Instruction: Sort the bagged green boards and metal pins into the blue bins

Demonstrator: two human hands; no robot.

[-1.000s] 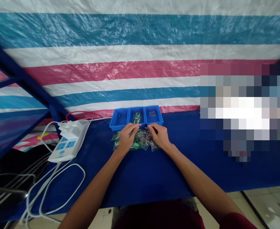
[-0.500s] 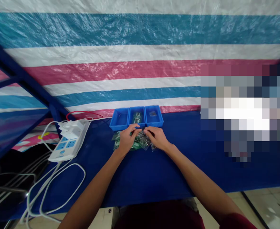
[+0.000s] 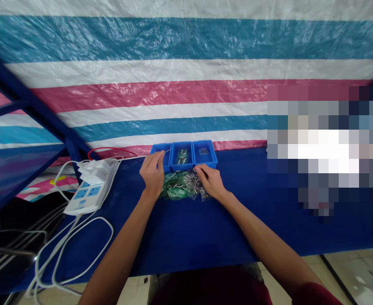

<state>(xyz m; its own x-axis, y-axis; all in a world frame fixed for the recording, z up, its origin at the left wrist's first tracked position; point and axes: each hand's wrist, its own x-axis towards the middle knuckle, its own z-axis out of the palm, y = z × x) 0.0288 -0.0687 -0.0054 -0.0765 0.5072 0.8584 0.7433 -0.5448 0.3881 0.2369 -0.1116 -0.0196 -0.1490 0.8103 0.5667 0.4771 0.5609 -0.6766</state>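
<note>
Behind your bench (image 3: 189, 237), a striped plastic sheet (image 3: 186, 93) in white, blue and red hangs along the far edge. The blue bench top runs across in front of you. Toward its far left corner lies a white power strip (image 3: 89, 195) with plugs in it, and white cables (image 3: 57, 254) loop from it toward the near left corner.

A row of three blue bins (image 3: 183, 168) stands side by side at the far edge: the middle one holds small bagged pieces (image 3: 182, 156), the right one a small clear packet (image 3: 203, 151). Just in front of the bins, on the side toward the near edge, lies your pile of small packets (image 3: 178, 185), green on the left and clear with metal-looking pieces on the right.

Your left hand (image 3: 153, 171) pinches a thin pale piece (image 3: 167, 150) above the left bin. Your right hand (image 3: 212, 180) is at the pile's right side, fingers curled; you cannot tell whether they grip anything.
</note>
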